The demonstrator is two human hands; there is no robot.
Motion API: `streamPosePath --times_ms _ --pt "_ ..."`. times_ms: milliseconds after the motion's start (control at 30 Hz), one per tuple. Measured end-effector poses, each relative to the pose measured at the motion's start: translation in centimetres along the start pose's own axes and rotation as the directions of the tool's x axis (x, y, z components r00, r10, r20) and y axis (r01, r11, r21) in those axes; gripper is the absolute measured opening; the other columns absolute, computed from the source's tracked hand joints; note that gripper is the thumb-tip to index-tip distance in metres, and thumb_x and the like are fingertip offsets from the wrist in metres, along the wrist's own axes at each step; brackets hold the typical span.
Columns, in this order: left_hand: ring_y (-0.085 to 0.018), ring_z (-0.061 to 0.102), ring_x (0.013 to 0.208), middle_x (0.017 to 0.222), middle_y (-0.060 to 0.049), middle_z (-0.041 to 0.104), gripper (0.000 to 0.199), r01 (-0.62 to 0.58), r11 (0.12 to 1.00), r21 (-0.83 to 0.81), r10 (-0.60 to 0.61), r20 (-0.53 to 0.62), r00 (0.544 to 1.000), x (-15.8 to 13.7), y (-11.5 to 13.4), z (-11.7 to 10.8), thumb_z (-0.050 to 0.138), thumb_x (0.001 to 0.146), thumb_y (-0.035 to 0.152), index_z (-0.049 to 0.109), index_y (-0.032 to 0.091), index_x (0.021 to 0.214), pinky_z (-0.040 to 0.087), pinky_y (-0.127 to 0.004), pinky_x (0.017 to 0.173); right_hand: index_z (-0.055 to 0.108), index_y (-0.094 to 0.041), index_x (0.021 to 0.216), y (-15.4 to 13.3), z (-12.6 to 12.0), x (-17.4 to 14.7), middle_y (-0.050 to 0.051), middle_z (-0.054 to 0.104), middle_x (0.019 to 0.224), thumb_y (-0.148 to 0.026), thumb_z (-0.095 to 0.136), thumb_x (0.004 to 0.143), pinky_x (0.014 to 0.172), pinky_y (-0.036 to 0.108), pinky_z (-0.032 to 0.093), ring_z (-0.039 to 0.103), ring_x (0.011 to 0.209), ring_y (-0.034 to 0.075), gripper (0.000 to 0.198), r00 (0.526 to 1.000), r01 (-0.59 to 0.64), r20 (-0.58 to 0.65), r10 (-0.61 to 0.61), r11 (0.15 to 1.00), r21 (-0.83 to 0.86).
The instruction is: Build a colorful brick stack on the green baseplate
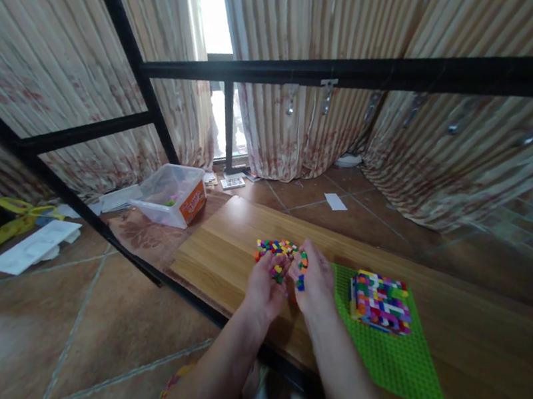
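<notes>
Small colourful toy bricks (279, 247) lie in a loose pile on the wooden table. My left hand (265, 290) is at the pile's near side, palm turned up and fingers curled, with several bricks in its hollow. Facing it, my right hand (317, 278) is cupped, with orange, green and blue bricks against its palm and fingers. Both hands are close together, and some fingertips are hidden among the bricks. To the right, a block built of many coloured bricks (382, 302) stands on a green studded baseplate (407, 377).
A clear plastic bin (158, 209) with an orange label stands on the floor beyond the table's left end. Black metal bars (276, 74) cross behind the table, before curtains (294, 22). White papers (33, 247) and a yellow item (14, 224) lie on the floor at left.
</notes>
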State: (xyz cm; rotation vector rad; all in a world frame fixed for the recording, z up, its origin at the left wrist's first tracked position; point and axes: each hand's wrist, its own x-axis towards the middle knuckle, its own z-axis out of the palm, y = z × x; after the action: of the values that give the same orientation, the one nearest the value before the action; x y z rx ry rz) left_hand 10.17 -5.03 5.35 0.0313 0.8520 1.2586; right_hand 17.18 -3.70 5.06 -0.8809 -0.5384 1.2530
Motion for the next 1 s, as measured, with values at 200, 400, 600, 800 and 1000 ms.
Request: streamPosePath --times_ms 200,400,600,800,1000 --pt "-0.015 0.065 0.070 0.073 -0.005 0.066 0.025 -0.017 0.994 -0.110 0.028 0.099 0.995 -1.4 -1.0 1.8 0.049 0.093 0.026 0.066 0.015 0.078 0.055 -0.026 0.072 0.054 -0.019 0.058 -0.8 0.9 -1.7 -0.006 0.051 0.053 -0.045 0.071 0.076 0.053 0.023 0.038 0.046 0.051 0.009 0.036 0.975 0.220 0.031 -0.218 0.968 -0.122" --pt "-0.014 0.067 0.074 0.075 -0.005 0.067 0.026 0.063 0.955 -0.290 -0.021 0.146 0.989 -2.0 -1.7 2.9 0.046 0.093 0.020 0.065 0.015 0.076 0.055 -0.027 0.081 0.053 -0.020 0.056 -2.3 0.9 -2.2 -0.003 0.056 0.057 -0.053 0.060 0.087 0.071 0.030 0.049 0.058 0.062 0.014 0.046 0.936 0.352 0.031 -0.351 0.928 -0.122" --pt "-0.016 0.067 0.075 0.078 -0.007 0.068 0.024 0.135 0.968 -0.213 -0.094 0.190 0.977 -3.0 -3.7 3.7 0.049 0.090 0.025 0.065 0.016 0.074 0.055 -0.027 0.082 0.056 -0.019 0.061 -4.9 0.4 -2.6 -0.004 0.054 0.049 -0.061 0.053 0.091 0.051 0.026 0.044 0.052 0.045 0.011 0.051 0.904 0.410 -0.034 -0.427 0.886 -0.218" --pt "-0.015 0.066 0.071 0.073 -0.008 0.066 0.030 0.286 0.918 -0.276 -0.223 0.240 0.945 -4.1 -5.4 4.9 0.045 0.091 0.025 0.066 0.015 0.073 0.056 -0.025 0.079 0.061 -0.018 0.075 -7.0 -0.1 -3.5 -0.009 0.048 0.043 -0.061 0.061 0.087 0.037 0.021 0.027 0.038 0.033 0.007 0.045 0.891 0.422 -0.027 -0.453 0.848 -0.320" --pt "-0.014 0.065 0.068 0.077 -0.008 0.067 0.028 0.291 0.894 -0.342 -0.216 0.240 0.946 -4.3 -6.3 5.4 0.046 0.092 0.020 0.068 0.012 0.077 0.056 -0.024 0.070 0.060 -0.018 0.073 -10.0 -2.2 -3.5 -0.011 0.039 0.044 -0.063 0.064 0.084 0.038 0.019 0.031 0.030 0.035 0.004 0.046 0.965 0.247 -0.064 -0.255 0.963 -0.105"
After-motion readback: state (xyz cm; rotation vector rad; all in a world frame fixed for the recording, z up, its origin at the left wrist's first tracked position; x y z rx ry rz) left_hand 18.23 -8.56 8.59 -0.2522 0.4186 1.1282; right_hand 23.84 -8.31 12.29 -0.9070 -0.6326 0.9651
